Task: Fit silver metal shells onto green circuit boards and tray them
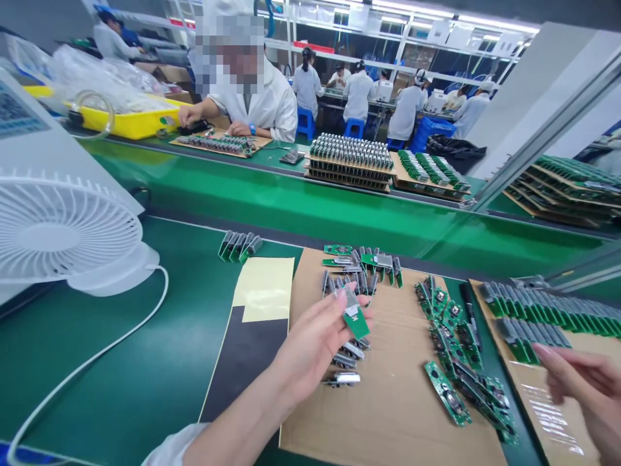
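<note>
My left hand is closed on a small green circuit board with a silver metal part at its upper end, held above the cardboard sheet. Beneath and behind this hand lie several similar boards, partly hidden by it. At the right edge, my right hand has its fingers loosely bent and apart, with nothing visible between them. One fingertip is at the near end of a row of upright boards; whether it touches them I cannot tell.
A loose pile of boards lies on the cardboard's right side, beside a black pen-like tool. A white fan with a cable stands left. Yellow paper lies left of the cardboard. Across the green divider, a co-worker handles boards.
</note>
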A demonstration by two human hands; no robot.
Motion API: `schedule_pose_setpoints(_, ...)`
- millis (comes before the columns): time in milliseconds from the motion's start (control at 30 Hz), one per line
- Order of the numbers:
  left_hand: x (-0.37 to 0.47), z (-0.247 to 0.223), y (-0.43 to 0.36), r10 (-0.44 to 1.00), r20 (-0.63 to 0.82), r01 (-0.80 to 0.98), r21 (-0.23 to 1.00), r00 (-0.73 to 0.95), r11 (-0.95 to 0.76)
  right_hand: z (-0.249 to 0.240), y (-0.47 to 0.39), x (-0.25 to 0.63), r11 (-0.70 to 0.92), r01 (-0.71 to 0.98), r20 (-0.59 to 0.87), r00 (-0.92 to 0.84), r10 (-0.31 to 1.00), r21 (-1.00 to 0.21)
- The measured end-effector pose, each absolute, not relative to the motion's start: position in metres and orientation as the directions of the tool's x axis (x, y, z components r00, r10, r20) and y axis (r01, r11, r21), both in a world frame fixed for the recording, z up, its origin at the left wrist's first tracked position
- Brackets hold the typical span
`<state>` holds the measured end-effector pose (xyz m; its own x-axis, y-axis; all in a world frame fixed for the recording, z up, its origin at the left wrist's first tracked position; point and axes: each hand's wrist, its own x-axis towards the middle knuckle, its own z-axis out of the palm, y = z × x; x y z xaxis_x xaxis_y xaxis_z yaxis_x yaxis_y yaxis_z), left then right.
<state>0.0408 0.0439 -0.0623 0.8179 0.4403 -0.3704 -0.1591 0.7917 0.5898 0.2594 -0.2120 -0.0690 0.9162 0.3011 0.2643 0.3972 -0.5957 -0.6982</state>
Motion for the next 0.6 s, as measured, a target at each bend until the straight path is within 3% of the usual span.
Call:
schedule_pose_setpoints(67, 0.044, -0.067, 0.043, 0.439, -0.337, -0.165, 0.606, 0.833, 0.778, -0.057, -0.162, 0.224, -0.49, 0.407, 0.243, 0.899, 0.364, -0.771)
schedule_pose_setpoints(133, 0.045, -0.074, 0.042, 0.413, -0.298, -0.153, 0.622, 0.861, 0.768, -0.057, -0.117, 0.192, -0.273, 0.318, 0.152, 0.857, 0.492, -0.908)
schedule_pose_setpoints(233, 0.045, -0.085, 0.041, 0.305, -0.248, -0.108, 0.587, 0.92, 0.803, -0.069, -0.077, 0.159, -0.13, 0.29, 0.157, 0.783, 0.602, -0.948)
schedule_pose_setpoints(433, 0.044, -0.092, 0.038, 0.175, -0.2, -0.083, 0.398, 0.964, 0.914, -0.088, -0.071, 0.134, -0.111, 0.291, 0.169, 0.782, 0.6, -0.95)
schedule_pose_setpoints(600, 0.045, -0.09, 0.037, 0.181, -0.185, -0.104, 0.363, 0.966, 0.926, -0.089, -0.075, 0.131, -0.156, 0.348, 0.198, 0.787, 0.584, -0.925)
